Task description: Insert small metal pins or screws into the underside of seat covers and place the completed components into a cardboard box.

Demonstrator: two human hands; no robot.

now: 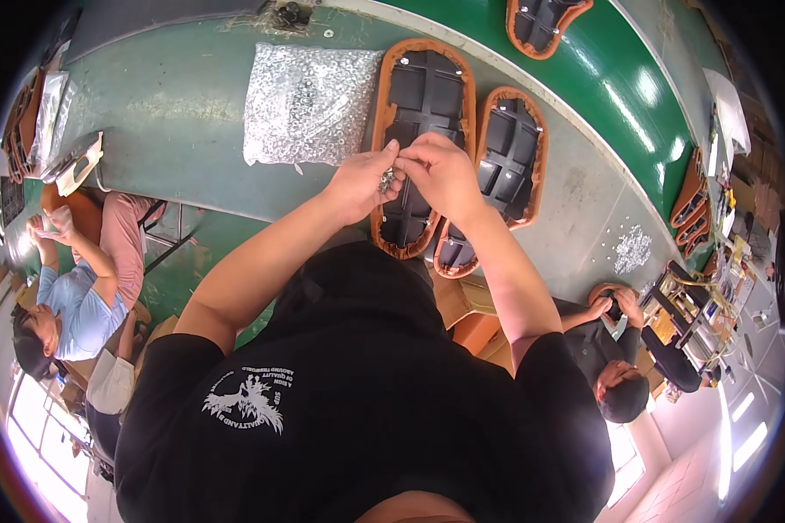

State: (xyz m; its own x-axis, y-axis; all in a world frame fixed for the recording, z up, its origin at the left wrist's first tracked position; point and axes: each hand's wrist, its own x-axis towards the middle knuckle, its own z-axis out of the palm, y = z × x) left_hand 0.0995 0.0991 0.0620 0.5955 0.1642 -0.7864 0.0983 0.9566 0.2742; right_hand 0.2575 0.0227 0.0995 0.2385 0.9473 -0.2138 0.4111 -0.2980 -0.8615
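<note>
My left hand (364, 185) is closed around several small silvery metal nuts (386, 181), which show between its curled fingers. Fingertips of my right hand (442, 177) are pinched together against the left thumb and forefinger; whatever they hold is too small to make out. Both hands are above a long padded panel (426, 83) with brown upholstery folded round a black ribbed plastic back. Beside it on the right lies a second such panel (508, 144), its lower part running behind my right forearm. To the left rests a clear plastic bag (310, 105) full of small silvery metal pieces.
The green-grey worktable (174, 113) curves across the view. A loose pile of small metal pieces (632, 248) lies on its right part. Another brown-edged panel (545, 24) sits farther off, beyond the table's rim. One person (83, 305) sits at left, another (615, 349) works at right.
</note>
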